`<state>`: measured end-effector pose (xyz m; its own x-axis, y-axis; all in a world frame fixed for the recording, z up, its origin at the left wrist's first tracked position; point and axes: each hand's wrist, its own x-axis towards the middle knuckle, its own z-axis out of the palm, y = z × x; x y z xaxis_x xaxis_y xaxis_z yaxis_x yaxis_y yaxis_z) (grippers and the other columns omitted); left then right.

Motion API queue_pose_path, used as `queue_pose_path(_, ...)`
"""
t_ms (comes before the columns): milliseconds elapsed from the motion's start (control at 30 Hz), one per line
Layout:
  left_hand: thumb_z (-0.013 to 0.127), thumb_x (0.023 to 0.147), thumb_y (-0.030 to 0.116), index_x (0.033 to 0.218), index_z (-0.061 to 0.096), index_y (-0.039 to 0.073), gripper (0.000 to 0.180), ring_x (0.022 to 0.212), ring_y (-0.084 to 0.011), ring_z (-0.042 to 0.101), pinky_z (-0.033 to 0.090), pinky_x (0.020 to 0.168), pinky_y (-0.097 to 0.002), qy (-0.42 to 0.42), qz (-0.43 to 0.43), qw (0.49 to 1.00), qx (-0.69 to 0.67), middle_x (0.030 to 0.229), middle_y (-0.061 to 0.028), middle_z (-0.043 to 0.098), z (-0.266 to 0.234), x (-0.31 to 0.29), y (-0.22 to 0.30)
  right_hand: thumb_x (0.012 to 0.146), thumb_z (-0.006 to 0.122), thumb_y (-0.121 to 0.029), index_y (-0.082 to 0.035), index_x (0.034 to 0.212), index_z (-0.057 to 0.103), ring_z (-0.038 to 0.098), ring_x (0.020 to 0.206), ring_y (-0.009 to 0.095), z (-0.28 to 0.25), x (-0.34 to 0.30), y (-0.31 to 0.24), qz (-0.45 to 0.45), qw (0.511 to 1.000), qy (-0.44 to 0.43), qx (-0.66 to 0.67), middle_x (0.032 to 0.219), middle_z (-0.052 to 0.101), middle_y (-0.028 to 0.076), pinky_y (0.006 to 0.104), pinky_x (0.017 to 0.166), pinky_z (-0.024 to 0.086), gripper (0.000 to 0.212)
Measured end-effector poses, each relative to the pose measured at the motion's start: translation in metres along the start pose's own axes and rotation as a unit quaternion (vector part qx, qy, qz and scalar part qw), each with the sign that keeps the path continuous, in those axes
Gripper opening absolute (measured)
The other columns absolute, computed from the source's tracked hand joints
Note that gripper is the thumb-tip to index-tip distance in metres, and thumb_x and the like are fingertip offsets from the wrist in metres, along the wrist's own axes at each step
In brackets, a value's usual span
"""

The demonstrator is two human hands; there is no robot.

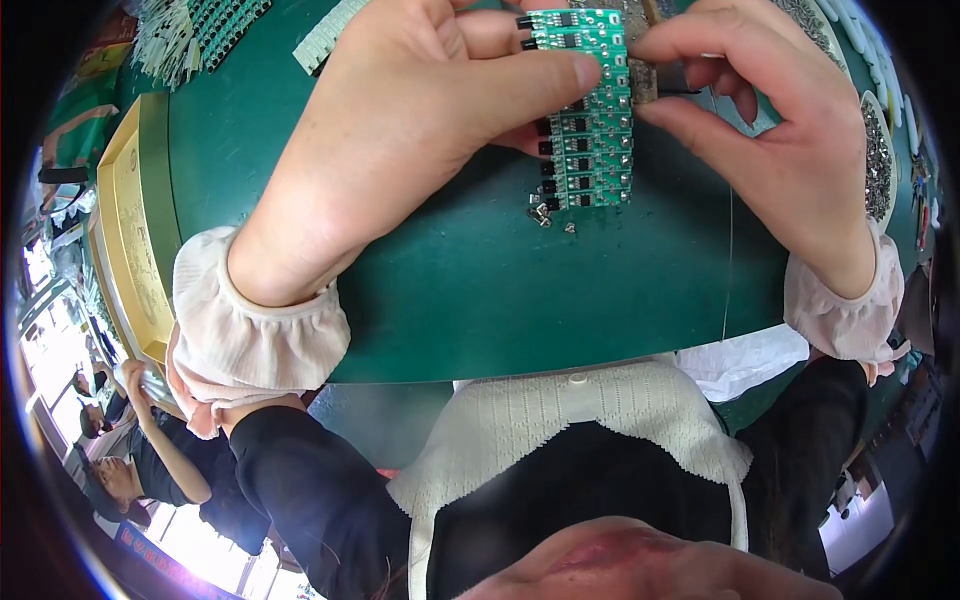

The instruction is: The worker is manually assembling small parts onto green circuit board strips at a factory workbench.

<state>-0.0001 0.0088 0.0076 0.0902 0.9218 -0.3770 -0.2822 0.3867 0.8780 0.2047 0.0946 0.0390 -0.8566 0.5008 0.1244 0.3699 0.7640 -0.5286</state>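
My left hand (440, 90) grips a green circuit board panel (590, 165), its thumb lying across the face. The panel is divided into several narrow boards with black chips, and black parts line its left edge. Over on the right side, the thumb and forefinger of my right hand (770, 90) are apart, their tips close to the panel's edge. A brown, rough-looking block (644, 80) shows between those fingertips, partly covered by the panel and fingers. Small loose metal pieces (541, 213) lie on the green table (480, 300) by the panel's lower end.
More circuit boards (228, 28) with white wires (165, 45) are at the far left. Another board strip (322, 38) lies behind my left wrist. A yellow box (135, 225) stands at the left edge. On the right is a tray of small metal parts (877, 165). A person (150, 460) sits at left.
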Motion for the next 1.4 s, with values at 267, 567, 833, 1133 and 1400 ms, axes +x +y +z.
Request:
queue_pose_path(267,0.066,0.094,-0.007,0.113,0.049,0.002,0.026,0.08,-0.0062,0.066,0.052,0.067,-0.018,-0.006,0.017,1.0,0.01,0.099,-0.0074,0.071,-0.001,0.003,-0.003,0.074,0.084,0.002,-0.001,0.102,0.071,0.065,0.072,0.014,0.002,0.002,0.009,-0.043,0.999,0.004,0.003,0.088,0.065,0.008,0.0234,0.055,0.049,0.031)
queue_pose_path(567,0.067,0.094,-0.005,0.112,0.049,0.001,0.026,0.078,-0.0073,0.066,0.054,0.064,-0.0195,0.021,0.067,0.997,0.03,0.098,-0.0082,0.07,-0.001,0.007,-0.004,0.086,0.076,0.0,0.001,0.105,0.063,0.059,0.066,0.004,-0.001,0.001,0.012,0.169,0.961,-0.017,0.22,0.081,0.064,0.001,0.0189,0.05,0.04,0.023)
queue_pose_path(833,0.068,0.094,0.0,0.113,0.05,0.003,0.027,0.076,-0.0095,0.068,0.055,0.062,-0.0201,-0.121,0.237,0.963,-0.041,0.097,-0.0072,0.071,-0.004,0.017,-0.001,0.091,0.071,-0.001,0.001,0.103,0.059,0.053,0.061,0.001,0.001,-0.003,0.017,0.1,0.973,0.009,0.209,0.077,0.062,-0.001,0.0178,0.049,0.036,0.018)
queue_pose_path(1133,0.07,0.094,0.001,0.113,0.052,0.003,0.026,0.073,-0.0094,0.069,0.055,0.058,-0.0202,0.102,0.098,0.989,0.03,0.095,-0.0075,0.072,0.01,-0.004,0.014,0.096,0.064,-0.002,0.0,0.096,0.055,0.042,0.052,-0.002,0.011,-0.004,0.018,0.032,0.98,0.068,0.183,0.068,0.056,-0.004,0.0163,0.047,0.028,0.009)
queue_pose_path(1400,0.07,0.093,0.001,0.113,0.053,0.003,0.026,0.072,-0.0094,0.069,0.054,0.057,-0.0199,0.13,0.103,0.985,0.041,0.093,-0.0078,0.073,0.013,-0.006,0.014,0.094,0.066,-0.001,0.001,0.098,0.056,0.042,0.053,-0.002,0.016,-0.006,0.019,0.007,0.983,0.09,0.157,0.069,0.057,-0.004,0.0164,0.048,0.028,0.011)
